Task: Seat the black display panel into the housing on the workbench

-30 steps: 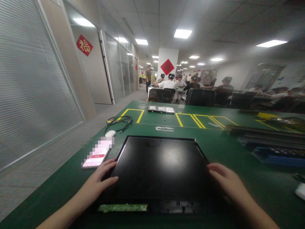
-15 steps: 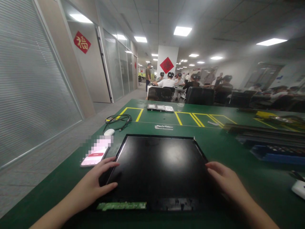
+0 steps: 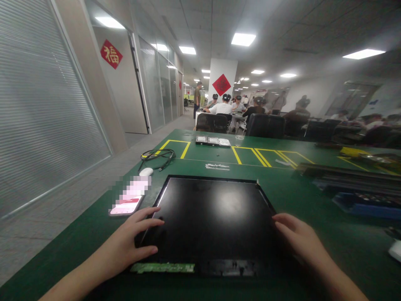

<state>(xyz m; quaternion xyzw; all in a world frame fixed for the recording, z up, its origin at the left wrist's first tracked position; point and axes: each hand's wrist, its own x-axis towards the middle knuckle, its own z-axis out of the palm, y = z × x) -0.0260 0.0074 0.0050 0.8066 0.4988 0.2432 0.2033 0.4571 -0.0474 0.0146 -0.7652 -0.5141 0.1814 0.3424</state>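
A flat black screen panel (image 3: 213, 217) lies face up on the green table mat (image 3: 282, 184) right in front of me. A green circuit strip (image 3: 163, 268) runs along its near edge. My left hand (image 3: 131, 240) rests on the panel's left edge, fingers spread over the glass and thumb along the near side. My right hand (image 3: 297, 238) lies against the panel's right edge with fingers stretched forward. Neither hand has lifted the panel off the mat.
A phone (image 3: 127, 205) with a lit screen lies left of the panel, with a white mouse (image 3: 145, 171) and a coiled black cable (image 3: 158, 156) behind it. Small trays (image 3: 213, 141) sit inside yellow floor-tape boxes. Dark and blue trays (image 3: 360, 188) fill the right. Several people sit at far desks.
My left hand has slid a little further right onto the panel's glass. The right hand and the panel have stayed about where they were.
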